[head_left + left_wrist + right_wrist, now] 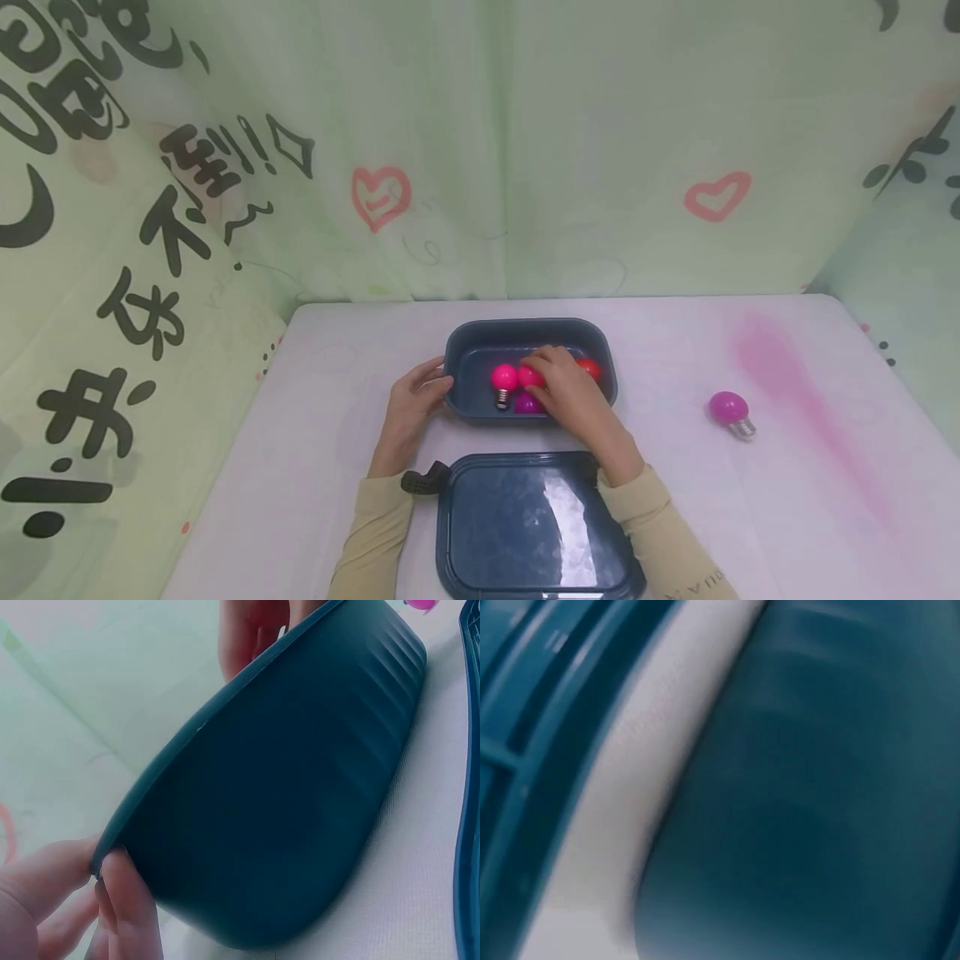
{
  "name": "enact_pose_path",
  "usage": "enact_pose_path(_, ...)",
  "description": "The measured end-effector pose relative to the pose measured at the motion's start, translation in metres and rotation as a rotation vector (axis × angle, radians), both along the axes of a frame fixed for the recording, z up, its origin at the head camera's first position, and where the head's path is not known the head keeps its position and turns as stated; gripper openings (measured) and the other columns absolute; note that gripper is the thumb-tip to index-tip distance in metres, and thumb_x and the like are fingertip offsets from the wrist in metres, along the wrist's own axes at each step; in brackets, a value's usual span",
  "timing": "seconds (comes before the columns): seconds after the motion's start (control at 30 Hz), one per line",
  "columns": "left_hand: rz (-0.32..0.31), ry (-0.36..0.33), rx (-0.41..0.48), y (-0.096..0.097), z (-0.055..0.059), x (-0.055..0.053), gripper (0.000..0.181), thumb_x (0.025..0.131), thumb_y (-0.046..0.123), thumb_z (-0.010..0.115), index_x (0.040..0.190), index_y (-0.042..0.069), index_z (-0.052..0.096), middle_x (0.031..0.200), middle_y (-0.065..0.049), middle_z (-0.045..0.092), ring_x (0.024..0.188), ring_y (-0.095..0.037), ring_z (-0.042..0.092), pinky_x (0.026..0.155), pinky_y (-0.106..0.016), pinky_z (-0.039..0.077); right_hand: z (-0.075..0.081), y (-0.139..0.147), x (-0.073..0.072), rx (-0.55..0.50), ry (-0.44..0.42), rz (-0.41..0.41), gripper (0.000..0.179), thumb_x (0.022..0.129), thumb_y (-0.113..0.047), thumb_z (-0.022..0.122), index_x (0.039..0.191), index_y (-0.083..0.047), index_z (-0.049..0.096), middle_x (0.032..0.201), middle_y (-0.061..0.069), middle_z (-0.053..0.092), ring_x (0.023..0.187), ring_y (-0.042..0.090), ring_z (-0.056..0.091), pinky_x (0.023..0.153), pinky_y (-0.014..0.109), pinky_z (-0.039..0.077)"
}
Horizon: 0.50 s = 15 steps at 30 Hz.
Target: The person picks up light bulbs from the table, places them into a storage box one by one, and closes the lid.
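A dark blue rectangular box [467, 367] stands on the table with several light bulbs in it. My left hand [417, 402] grips its left end, and in the left wrist view the thumb and fingers [129, 896] pinch the rim. Inside the box, my right hand [572, 392] holds a pink bulb [531, 376] between thumb and fingers. Left of that lies another pink bulb [504, 377] with its metal screw base toward me. A purple bulb [528, 405] is below the held one, and a red bulb [590, 368] shows partly behind the right hand.
A dark blue lid [495, 525] lies in front of the box, under the right forearm. One purple bulb [729, 407] lies on the white tablecloth [675, 500] to the right. A black wrist mount [426, 479] is on the left wrist. Green curtains [450, 125] enclose the table's back and sides.
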<state>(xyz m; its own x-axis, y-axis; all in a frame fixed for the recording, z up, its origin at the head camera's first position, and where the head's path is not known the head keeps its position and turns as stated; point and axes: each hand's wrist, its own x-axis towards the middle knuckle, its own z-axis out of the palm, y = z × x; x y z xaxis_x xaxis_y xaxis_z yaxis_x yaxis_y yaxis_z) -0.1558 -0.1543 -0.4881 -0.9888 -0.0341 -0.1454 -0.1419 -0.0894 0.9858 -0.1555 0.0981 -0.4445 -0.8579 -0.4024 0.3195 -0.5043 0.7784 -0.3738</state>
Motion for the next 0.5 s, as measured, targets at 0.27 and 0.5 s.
enact_pose_path(0.27,-0.004,0.006,-0.017,0.0003,-0.0001,0.0007,0.044,0.089,0.013,0.073,0.132,0.01,0.062,0.121,-0.015,0.062,0.097,-0.017,0.065,0.076,-0.026,0.055,-0.002,-0.003,-0.0041,0.015,-0.006,0.011,0.038,0.08,-0.007,0.082,0.115,0.001,0.069,0.113,0.013,0.066,0.108,0.03,0.058,0.095,0.041,0.052)
enact_pose_path(0.5,0.006,0.009,-0.02,0.0012,0.0,0.0005,0.044,0.089,0.01,0.073,0.132,0.009,0.062,0.118,-0.013,0.062,0.095,-0.017,0.064,0.075,-0.025,0.054,-0.003,-0.0053,-0.0057,0.027,0.0,0.012,0.039,0.079,-0.007,0.082,0.115,0.001,0.069,0.113,0.014,0.067,0.108,0.031,0.059,0.096,0.042,0.052)
